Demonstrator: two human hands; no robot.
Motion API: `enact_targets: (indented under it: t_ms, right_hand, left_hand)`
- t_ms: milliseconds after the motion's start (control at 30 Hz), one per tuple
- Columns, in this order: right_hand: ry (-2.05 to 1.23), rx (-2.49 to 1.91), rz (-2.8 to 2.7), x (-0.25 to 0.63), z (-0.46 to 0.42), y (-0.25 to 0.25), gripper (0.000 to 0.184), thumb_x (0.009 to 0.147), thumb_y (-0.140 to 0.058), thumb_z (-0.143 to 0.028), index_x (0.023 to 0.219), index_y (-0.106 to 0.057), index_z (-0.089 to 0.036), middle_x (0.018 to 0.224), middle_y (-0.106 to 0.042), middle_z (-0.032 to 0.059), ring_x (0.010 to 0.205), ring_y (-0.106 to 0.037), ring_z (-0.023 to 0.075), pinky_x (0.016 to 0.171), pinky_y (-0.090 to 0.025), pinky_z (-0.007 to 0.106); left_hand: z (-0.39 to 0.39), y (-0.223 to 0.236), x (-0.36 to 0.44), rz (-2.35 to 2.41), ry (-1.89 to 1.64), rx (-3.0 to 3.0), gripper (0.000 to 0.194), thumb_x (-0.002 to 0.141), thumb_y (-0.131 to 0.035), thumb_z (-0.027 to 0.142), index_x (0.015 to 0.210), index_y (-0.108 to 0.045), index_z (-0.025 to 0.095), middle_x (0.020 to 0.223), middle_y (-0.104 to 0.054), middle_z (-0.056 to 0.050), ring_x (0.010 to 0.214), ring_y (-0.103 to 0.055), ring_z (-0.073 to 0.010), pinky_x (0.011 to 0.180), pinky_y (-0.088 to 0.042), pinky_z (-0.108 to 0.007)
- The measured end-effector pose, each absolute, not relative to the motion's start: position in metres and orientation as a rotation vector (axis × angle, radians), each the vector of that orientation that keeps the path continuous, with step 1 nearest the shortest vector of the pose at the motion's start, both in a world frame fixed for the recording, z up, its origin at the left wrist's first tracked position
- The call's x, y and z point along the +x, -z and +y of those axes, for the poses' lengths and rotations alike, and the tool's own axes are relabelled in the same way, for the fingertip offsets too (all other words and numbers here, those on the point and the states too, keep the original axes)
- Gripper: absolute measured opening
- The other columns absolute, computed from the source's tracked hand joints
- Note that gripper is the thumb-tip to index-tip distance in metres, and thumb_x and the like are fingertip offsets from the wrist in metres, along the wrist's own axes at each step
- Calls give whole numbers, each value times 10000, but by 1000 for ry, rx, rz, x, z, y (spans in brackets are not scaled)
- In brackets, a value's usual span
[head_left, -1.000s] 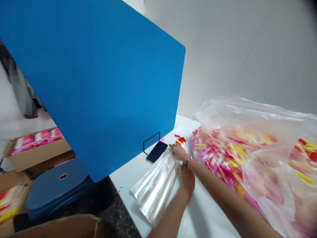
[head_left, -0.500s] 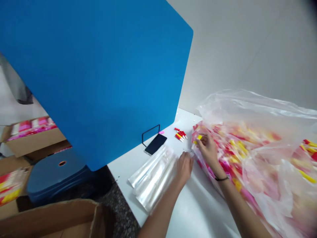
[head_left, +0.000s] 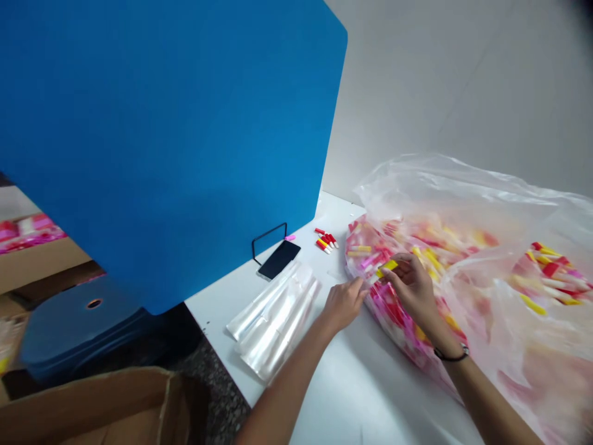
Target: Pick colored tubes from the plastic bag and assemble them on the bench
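A yellow-capped tube (head_left: 386, 267) is pinched by the right hand (head_left: 412, 290) over the clear plastic bag (head_left: 463, 185), the left hand (head_left: 343, 303) is kept just apart, only a few tubes (head_left: 327, 241) are laid beyond the hands, and the large heap of tubes (head_left: 430, 247) is remaining in the bag.

Take your seat as 6 o'clock on the table (head_left: 338, 402). The clear plastic bag (head_left: 482, 185) lies on the table from 1 to 3 o'clock, with capped tubes (head_left: 430, 259) inside it. Your right hand (head_left: 412, 290) sits over the bag's near edge, a tube (head_left: 386, 267) between its fingers; your left hand (head_left: 343, 303) is just left of it. Flat plastic sleeves (head_left: 273, 321) lie at 12 o'clock. Behind them lies the phone (head_left: 278, 259), beside a wire stand (head_left: 269, 241) at the foot of the divider panel (head_left: 162, 154), which stands at 11 o'clock. A small tube pile (head_left: 326, 240) lies right of the phone. Off the table, a stool (head_left: 83, 327) sits at 10 o'clock, and a cardboard box (head_left: 92, 408) at 9 o'clock.
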State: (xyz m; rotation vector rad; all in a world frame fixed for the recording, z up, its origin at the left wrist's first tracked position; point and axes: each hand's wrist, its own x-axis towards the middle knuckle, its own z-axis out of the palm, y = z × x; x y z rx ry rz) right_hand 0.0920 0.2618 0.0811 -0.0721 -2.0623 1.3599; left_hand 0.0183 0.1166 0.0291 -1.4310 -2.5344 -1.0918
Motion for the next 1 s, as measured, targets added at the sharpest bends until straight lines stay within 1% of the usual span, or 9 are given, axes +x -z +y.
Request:
enact_targets:
  t_ms: [167,267,433,500,600,667,700,833,1000]
  right_hand:
    - [-1141,-51,-2459,106,269,-102,276,823,-620,-445,955,-562,-209,753,-660,33,635,-630,170,638,-516,300]
    - [-918,-58,-2736,113,274,-120,294,850,-551,-480,811,-601,-193,688,-659,38,580,-600,154,570,-457,267]
    - [-1091,-488,-2907,114,277,-123,522,846,-420,-606,512,-423,-204,387,-441,-4,358,-433,115,428,-338,256]
    - [-1133,-533,-2926,117,279,-120,517,856,-382,-606,534,-434,-205,409,-458,2,362,-450,124,428,-347,261]
    - [-922,-259,-2893,126,281,-121,333,832,-512,-503,786,-579,-180,711,-643,53,543,-577,145,537,-431,268]
    - [-805,-28,-2885,131,282,-125,239,823,-554,-396,932,-614,-191,882,-667,68,680,-610,154,632,-462,274]
    - [-794,39,-2904,133,281,-127,216,828,-545,-359,939,-627,-193,874,-667,66,696,-608,154,648,-463,276]
    - [-1178,-273,-2948,136,282,-130,278,787,-582,-431,760,-628,-158,607,-611,36,527,-560,140,534,-448,267]
    - [-1797,-782,-2714,138,288,-120,420,659,-712,-536,646,-565,-143,527,-582,10,430,-525,86,448,-421,204]
  left_hand:
    - [116,-32,20,-2559,1048,-1467,205,993,-320,328,1014,-475,196,909,-672,-17,778,-650,-192,581,-325,-270]
    - [117,-32,21,-2548,988,-1526,215,996,-316,337,1020,-469,188,950,-674,-24,807,-656,-195,587,-347,-274]
    - [122,-28,25,-2519,776,-1558,253,987,-354,381,1042,-486,172,985,-668,-46,827,-663,-212,576,-364,-285]
    - [123,-27,27,-2502,761,-1569,244,982,-373,381,1035,-493,176,968,-672,-39,822,-665,-210,575,-373,-283]
    - [124,-26,29,-2484,797,-1621,243,986,-366,382,1011,-502,183,926,-677,-23,794,-667,-197,576,-385,-277]
    - [125,-25,30,-2455,820,-1678,255,991,-351,388,1008,-505,186,916,-678,-18,797,-667,-189,586,-395,-269]
    - [125,-24,30,-2443,817,-1698,256,992,-352,388,1010,-507,185,909,-679,-17,798,-667,-187,588,-397,-266]
    - [129,-21,35,-2414,735,-1669,248,975,-403,389,1001,-522,173,854,-674,-23,762,-662,-189,572,-393,-265]
    - [134,-17,43,-2266,737,-1591,232,957,-448,365,902,-552,164,812,-648,-38,783,-645,-185,571,-399,-263]
